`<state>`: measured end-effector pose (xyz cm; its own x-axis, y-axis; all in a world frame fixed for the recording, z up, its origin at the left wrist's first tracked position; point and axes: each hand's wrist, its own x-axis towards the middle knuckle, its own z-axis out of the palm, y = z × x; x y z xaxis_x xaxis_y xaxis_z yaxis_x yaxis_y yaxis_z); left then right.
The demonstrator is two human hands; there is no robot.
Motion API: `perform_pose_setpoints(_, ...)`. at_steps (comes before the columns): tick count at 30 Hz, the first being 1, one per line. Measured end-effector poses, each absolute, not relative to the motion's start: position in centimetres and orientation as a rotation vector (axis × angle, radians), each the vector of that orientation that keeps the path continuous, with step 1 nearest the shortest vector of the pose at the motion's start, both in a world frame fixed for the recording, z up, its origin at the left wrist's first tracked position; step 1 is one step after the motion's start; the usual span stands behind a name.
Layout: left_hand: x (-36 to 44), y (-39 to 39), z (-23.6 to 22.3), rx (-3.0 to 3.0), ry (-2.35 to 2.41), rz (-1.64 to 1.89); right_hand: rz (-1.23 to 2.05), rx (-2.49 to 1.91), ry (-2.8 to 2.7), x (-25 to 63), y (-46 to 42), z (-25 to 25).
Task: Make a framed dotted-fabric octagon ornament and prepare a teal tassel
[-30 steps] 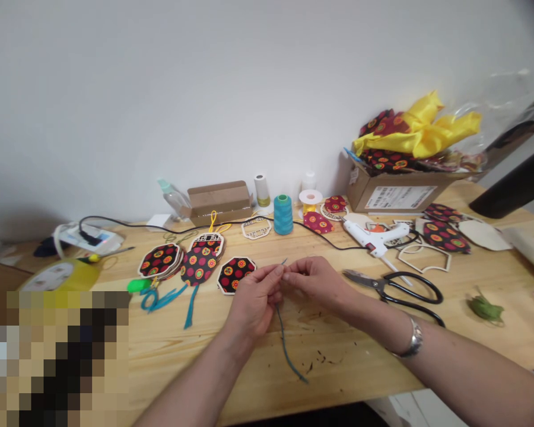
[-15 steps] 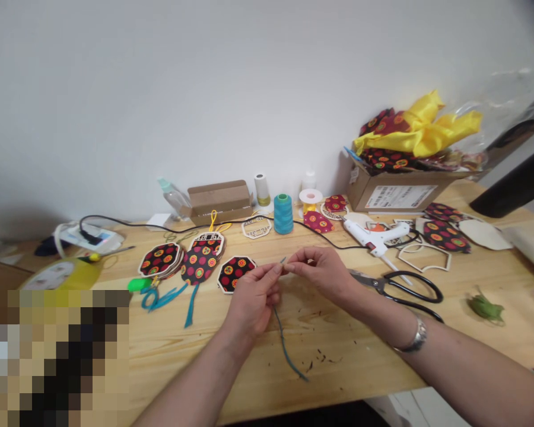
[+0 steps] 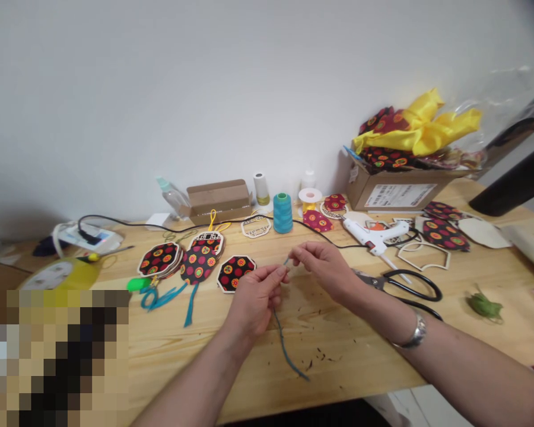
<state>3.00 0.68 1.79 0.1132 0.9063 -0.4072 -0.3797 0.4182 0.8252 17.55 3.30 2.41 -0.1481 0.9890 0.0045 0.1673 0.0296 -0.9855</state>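
A thin blue-green cord (image 3: 283, 347) hangs down from my left hand (image 3: 262, 293), whose thumb and fingertips pinch it; its lower end lies over the table. My right hand (image 3: 318, 265), just to the right, pinches the short upper end of the same cord. A small gap separates the two sets of fingertips. Left of my left hand lies an octagonal patterned piece (image 3: 235, 273) with a pale rim, partly covered by the hand. Black-handled scissors (image 3: 394, 286) lie beside my right wrist, their blades partly hidden.
Behind my hands stands a teal thread spool (image 3: 283, 213). A white glue gun (image 3: 374, 236) lies to the right, its black cable running across the table. A cardboard box (image 3: 391, 188) of fabric stands at the back right. Patterned pendants (image 3: 200, 262) with blue tassels lie left, green thread (image 3: 485, 303) right.
My right fingertips have moved slightly up and right, away from my left fingertips, opening a small gap with cord between. My left hand stays nearly in place.
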Motion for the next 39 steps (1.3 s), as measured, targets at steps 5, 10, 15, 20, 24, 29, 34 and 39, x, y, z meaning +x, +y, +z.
perform_pose_setpoints(5, 2.9, 0.8, 1.8, 0.573, 1.025, 1.045, 1.344, -1.236, -1.381, 17.6, 3.3, 2.5)
perform_pose_setpoints(10, 2.9, 0.7, 1.9, 0.593, 1.036, 1.040, 1.549, -1.100, -1.265, 17.4, 3.0, 2.2)
perform_pose_setpoints(15, 3.0, 0.5, 2.0, 0.657, 1.054, 1.003, 1.603, -1.053, -1.268, 17.4, 2.9, 2.3)
perform_pose_setpoints(20, 3.1, 0.3, 2.1, 0.736, 1.050, 1.003, 1.585, -1.037, -1.293, 17.5, 2.9, 2.6)
perform_pose_setpoints(24, 3.2, 0.2, 2.1, 0.724, 0.993, 0.996, 1.586, -1.036, -1.294, 17.6, 3.0, 2.8)
perform_pose_setpoints(29, 3.1, 0.2, 2.1, 0.712, 0.969, 1.001, 1.404, -1.157, -1.293, 17.8, 3.2, 2.9)
perform_pose_setpoints(34, 3.0, 0.3, 1.5, 0.802, 1.000, 1.013, 1.347, -1.157, -1.254, 18.0, 3.3, 3.3)
perform_pose_setpoints(39, 2.9, 0.4, 1.4, 1.015, 1.124, 1.036, 1.552, -1.027, -1.156, 18.3, 3.2, 3.6)
